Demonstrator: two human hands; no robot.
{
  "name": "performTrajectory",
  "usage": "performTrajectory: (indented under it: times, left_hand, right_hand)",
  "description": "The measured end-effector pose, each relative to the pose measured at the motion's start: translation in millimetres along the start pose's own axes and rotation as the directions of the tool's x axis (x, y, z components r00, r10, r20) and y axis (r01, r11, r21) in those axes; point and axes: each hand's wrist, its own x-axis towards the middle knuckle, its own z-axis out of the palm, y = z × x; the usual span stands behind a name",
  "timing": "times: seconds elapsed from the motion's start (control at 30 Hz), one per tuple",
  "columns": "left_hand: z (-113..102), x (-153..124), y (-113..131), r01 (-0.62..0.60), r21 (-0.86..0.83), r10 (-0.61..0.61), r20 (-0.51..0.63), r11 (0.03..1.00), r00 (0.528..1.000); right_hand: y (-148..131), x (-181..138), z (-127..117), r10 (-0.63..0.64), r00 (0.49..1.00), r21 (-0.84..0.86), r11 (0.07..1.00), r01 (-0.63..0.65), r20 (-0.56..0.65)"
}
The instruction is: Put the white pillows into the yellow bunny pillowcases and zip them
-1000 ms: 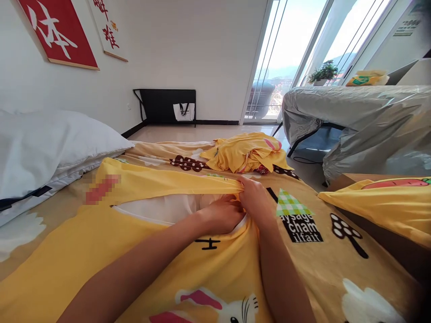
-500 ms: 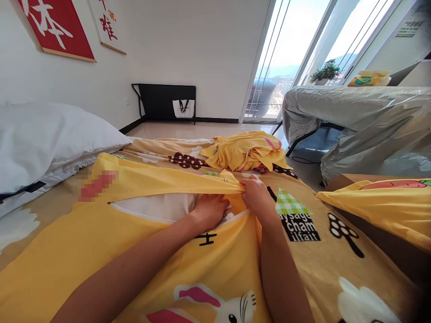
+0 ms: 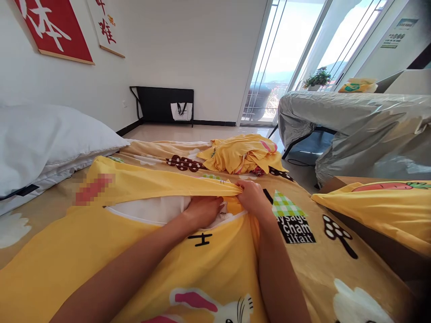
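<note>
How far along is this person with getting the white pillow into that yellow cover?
Nearly there, it seems. Done: most of the white pillow lies inside the yellow cover. In hand: the left hand presses the pillow at the opening while the right hand pinches the cover's upper edge. Left: the opening gapes, white showing, so it wants closing.
</note>
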Motion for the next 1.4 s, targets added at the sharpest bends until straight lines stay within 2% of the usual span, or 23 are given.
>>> performTrajectory:
  times: [0.1,0.2,0.27,0.33,0.4,0.57,0.73,0.87,1.0,1.17,1.27,1.4]
  left_hand:
    - [-1.2,-0.7,2.6,-0.002,-0.066,-0.004,-0.100,0.998,0.995]
    - [-1.7,0.6,10.1,-0.019,-0.153,-0.001,-0.131,0.988,0.991]
    - [-0.3,3.3,17.1,-0.060,-0.281,0.021,-0.141,0.958,0.990]
    - [4.2,6.6,23.3,-0.095,-0.436,0.011,-0.190,0.895,0.982]
    - [11.8,8.4,26.8,-0.080,-0.518,-0.049,-0.232,0.851,0.972]
    - [29.5,0.6,26.4,-0.010,-0.454,-0.138,-0.292,0.891,0.946]
    - [29.5,-3.4,25.9,-0.171,-0.503,-0.017,-0.347,0.847,0.938]
    - [25.3,0.4,24.8,-0.186,-0.570,0.003,-0.306,0.801,0.952]
    - [22.1,4.5,21.5,-0.164,-0.584,0.024,-0.239,0.795,0.971]
    - [25.2,12.8,19.2,-0.139,-0.618,-0.035,-0.261,0.774,0.965]
    - [32.6,21.2,18.2,-0.111,-0.694,-0.121,-0.277,0.711,0.953]
    - [41.8,32.6,15.4,0.065,-0.804,-0.332,-0.169,0.592,0.928]
  right_hand:
    - [-4.6,0.7,-1.6,-0.085,0.995,0.032,0.996,0.087,-0.044]
    - [-10.6,1.8,-1.4,-0.005,0.999,0.070,0.998,0.008,-0.040]
    - [-12.0,2.8,0.2,0.042,0.998,0.089,0.995,-0.038,-0.042]
    - [-10.2,4.0,2.3,0.046,0.997,0.113,0.993,-0.039,-0.056]
    - [-6.4,5.0,4.1,0.027,0.997,0.150,0.988,-0.016,-0.069]
    - [-0.8,4.8,5.4,-0.030,0.998,0.253,0.966,0.042,-0.053]
    - [-3.0,4.7,5.9,0.031,0.999,0.240,0.970,-0.022,-0.033]
    - [-3.0,5.3,4.1,-0.002,1.000,0.284,0.959,0.006,-0.012]
    - [-3.0,5.1,3.1,-0.064,0.996,0.250,0.965,0.078,-0.062]
    - [-1.8,7.0,10.0,-0.022,0.994,0.230,0.972,0.047,-0.112]
    - [-1.1,8.0,12.2,-0.026,0.992,0.266,0.962,0.059,-0.127]
    - [-2.4,6.8,8.6,-0.054,0.994,0.303,0.950,0.081,-0.097]
